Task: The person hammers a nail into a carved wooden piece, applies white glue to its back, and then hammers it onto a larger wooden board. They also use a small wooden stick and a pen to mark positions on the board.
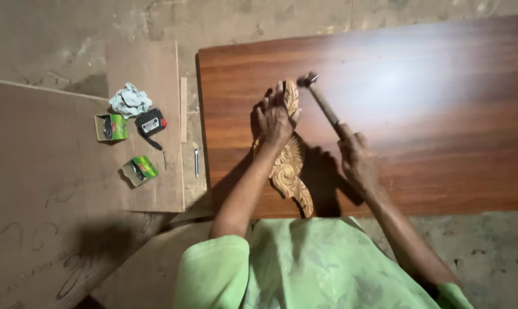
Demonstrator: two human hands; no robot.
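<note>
Off left, two small green boxes (111, 127) lie on plywood. On the red-brown board (419, 114), the left hand (275, 119) presses flat, fingers spread, on the carved wooden ornament (287, 169); the right hand (356, 157) grips a hammer (322, 100), head at the carving's far end.

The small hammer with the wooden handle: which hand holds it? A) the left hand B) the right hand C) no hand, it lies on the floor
B: the right hand grips the wooden handle of the small hammer, while the left hand presses on the pale carved wooden ornament lying on the glossy reddish-brown wooden board.
</note>
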